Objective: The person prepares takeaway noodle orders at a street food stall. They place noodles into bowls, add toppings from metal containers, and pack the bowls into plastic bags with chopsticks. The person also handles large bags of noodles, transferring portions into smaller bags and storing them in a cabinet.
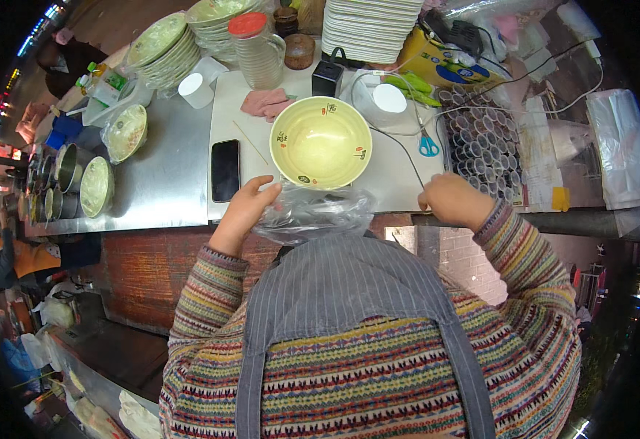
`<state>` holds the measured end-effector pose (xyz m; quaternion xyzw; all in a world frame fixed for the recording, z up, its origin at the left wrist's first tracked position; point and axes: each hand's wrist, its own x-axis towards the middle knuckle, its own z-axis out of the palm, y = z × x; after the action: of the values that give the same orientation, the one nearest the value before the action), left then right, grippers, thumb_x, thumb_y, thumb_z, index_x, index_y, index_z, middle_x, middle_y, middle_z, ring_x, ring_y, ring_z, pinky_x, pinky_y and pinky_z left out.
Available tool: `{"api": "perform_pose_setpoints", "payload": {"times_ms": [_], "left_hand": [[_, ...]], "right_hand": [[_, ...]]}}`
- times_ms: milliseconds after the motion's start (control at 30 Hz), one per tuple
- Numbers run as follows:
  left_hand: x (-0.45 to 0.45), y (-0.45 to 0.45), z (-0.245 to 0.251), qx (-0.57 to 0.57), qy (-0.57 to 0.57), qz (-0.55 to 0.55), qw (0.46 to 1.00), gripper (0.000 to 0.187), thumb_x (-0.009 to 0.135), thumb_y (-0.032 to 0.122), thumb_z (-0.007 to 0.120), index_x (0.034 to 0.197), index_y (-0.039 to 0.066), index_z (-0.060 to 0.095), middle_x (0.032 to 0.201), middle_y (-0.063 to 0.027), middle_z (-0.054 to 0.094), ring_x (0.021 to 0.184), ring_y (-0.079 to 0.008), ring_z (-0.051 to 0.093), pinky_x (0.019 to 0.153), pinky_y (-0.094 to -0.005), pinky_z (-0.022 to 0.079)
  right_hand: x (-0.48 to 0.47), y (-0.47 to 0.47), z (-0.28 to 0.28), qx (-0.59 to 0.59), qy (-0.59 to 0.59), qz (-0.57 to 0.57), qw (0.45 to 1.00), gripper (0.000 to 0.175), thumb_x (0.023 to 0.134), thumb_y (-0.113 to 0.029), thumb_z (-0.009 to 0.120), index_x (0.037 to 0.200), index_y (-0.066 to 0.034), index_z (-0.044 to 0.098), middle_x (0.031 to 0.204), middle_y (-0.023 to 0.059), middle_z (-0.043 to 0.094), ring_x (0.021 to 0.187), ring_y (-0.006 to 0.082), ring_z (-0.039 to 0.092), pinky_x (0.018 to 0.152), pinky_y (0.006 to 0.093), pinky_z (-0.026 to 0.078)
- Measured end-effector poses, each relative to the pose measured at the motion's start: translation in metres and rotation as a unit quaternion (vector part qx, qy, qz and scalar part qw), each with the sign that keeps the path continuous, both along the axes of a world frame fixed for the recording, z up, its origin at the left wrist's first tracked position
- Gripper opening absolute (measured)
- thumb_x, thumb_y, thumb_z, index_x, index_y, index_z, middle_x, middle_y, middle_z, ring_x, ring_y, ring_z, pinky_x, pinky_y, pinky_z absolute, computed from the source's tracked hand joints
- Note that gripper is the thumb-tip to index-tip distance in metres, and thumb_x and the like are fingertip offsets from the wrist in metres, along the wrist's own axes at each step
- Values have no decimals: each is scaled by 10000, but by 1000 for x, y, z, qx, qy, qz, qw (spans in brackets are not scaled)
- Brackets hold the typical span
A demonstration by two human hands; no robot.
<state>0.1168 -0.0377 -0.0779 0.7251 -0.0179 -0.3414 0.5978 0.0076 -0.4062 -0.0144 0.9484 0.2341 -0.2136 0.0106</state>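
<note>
A pale yellow bowl (321, 144) with printed characters stands on the white worktop in front of me. A crumpled clear plastic bag (320, 214) hangs over the table's front edge, just below the bowl. My left hand (243, 211) is beside the bag's left end, thumb and forefinger apart; its thumb is close to or touching the film. To the right, my right hand (454, 200) is curled at the table edge, by the end of a dark thin cable (408, 156). Its fingertips are partly hidden, so whether it grips anything is unclear.
A smartphone (225, 170) and a thin wooden stick (250, 144) lie left of the bowl. Behind are a pink cloth (268, 104), a red-lidded jug (255, 52) and a black box (327, 78). Blue-handled scissors (428, 146) and several lidded cups (482, 145) sit rightward.
</note>
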Motion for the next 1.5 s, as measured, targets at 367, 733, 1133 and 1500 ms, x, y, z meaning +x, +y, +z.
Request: {"api": "perform_pose_setpoints", "payload": {"times_ms": [367,733,1133,1500], "left_hand": [[-38,-10,73,3,-217,-276,936,304,763,141,658,1024,-6,604,906,-162,658,845,-238,636,759,-342,487],[-38,-1,55,-8,-367,-53,929,228,786,81,624,1008,32,610,874,-134,634,809,-241,625,742,-331,490],[3,-32,-68,122,-311,224,916,151,856,108,483,970,14,514,824,-245,602,808,-421,579,717,-476,445],[51,-54,-78,-11,-270,192,943,324,911,194,473,1189,36,520,1031,-197,630,927,-290,624,823,-351,476]], "right_hand": [[-10,114,-5,374,-101,-165,907,870,606,-104,773,1360,-19,347,1377,220,366,1293,379,319,1060,419,296],[40,56,-64,587,-100,-447,667,165,874,-108,545,1019,-38,582,887,29,602,696,112,540,616,250,447],[67,75,-115,698,-25,-475,535,153,919,-66,429,1056,-78,499,742,-32,468,597,40,418,500,173,352],[104,59,-147,677,-96,-472,556,157,896,-49,429,1043,-30,483,992,59,539,897,149,509,823,270,422]]}}
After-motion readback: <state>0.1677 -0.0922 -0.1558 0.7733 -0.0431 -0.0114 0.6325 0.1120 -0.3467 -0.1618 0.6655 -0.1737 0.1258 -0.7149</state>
